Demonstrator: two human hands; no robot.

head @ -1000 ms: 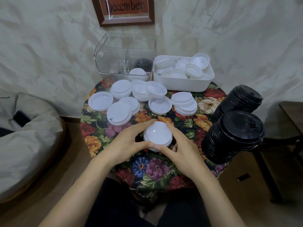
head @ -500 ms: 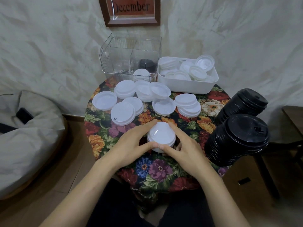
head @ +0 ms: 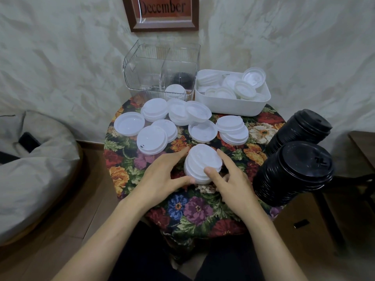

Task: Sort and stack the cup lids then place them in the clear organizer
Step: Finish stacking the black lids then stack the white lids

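Far left, off the table: a grey cushion (head: 30, 159) on the floor, not involved.

Table (head: 125, 175), left part: loose white lids (head: 152, 139) lie single or in short piles, some rim-up, some dome-up; none squared into a tall stack. Judged: sorting here is not finished.

Behind them, the organizer (head: 162, 67) stands at the table's back edge. Its right compartments hold a short white pile (head: 175, 91) in front and something dark behind (black lids, probably; the ribbed wall blurs it). The left side looks bare. So the placing has begun, but most of it is left.

Centre front: the left hand (head: 162, 177) cups the left side of a white stack (head: 203, 163), thumb at the near rim, forefinger at the far rim. The right hand (head: 233, 183) mirrors it, thumb on the near edge of the top lid. Both hands are closed around this stack, spread to its width. The stack rests on the table and leans slightly; the step in hand looks like squaring it up.

Right of the organizer and touching it, a white bin (head: 233, 106) is full of jumbled white lids, unsorted.

Far right: two long black stacks (head: 294, 173) lie on their sides at the table's edge, overhanging it (already stacked, not yet in the organizer).
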